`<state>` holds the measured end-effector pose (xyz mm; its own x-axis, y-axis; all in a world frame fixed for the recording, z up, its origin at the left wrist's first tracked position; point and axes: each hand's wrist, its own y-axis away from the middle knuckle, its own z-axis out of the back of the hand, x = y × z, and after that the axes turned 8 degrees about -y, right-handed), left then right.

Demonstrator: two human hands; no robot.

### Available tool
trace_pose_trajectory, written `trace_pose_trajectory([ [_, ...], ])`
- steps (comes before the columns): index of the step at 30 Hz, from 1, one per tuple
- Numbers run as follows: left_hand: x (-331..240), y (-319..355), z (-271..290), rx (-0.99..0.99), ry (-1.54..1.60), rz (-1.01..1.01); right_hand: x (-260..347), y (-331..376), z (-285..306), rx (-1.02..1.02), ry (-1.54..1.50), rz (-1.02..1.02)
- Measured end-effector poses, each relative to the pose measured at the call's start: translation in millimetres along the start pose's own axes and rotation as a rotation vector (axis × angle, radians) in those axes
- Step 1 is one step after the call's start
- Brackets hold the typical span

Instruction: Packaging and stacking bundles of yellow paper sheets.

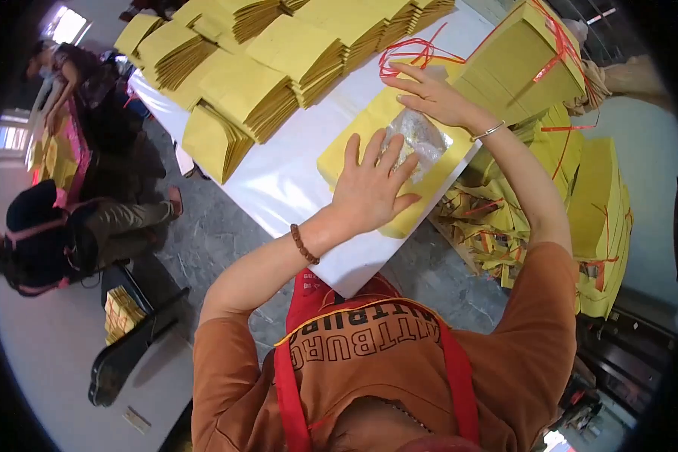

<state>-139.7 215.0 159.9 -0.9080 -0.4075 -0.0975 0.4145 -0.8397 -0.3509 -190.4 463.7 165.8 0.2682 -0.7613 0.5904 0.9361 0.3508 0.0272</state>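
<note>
My left hand (369, 183) lies with fingers spread on a yellow paper piece (408, 220) at the near corner of the white-covered table (271, 188). Its fingertips reach a crumpled clear plastic piece (428, 147) on the paper. My right hand (438, 99) is at the far side of that plastic, fingers stretched out and apart, gripping nothing that shows. Close beyond its fingertips is a loose tangle of red plastic string (418, 54). Whether anything lies under my palms is hidden.
Overlapping stacks of folded yellow paper (279, 53) cover the table's far side. At right stand yellow bundles (520, 71) tied with red string, with another person's arm (640, 79) beside them. More bundles (497, 218) lie below. People and a black chair (120, 361) are at left.
</note>
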Motion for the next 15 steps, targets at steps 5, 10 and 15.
trace_pose_trajectory([
  [5, 52.2, -38.7, 42.2, 0.451, 0.537, 0.043, 6.3, 7.8, 3.5, -0.007, 0.034, -0.091],
  [10, 112.5, -55.0, -60.5, 0.27, 0.748, 0.025, 17.6, 2.1, 1.2, -0.004, 0.445, -0.152],
  [15, 102.6, -63.4, -35.0, 0.568, 1.28, 0.104, 50.1, 22.3, 13.3, -0.259, 0.472, -0.439],
])
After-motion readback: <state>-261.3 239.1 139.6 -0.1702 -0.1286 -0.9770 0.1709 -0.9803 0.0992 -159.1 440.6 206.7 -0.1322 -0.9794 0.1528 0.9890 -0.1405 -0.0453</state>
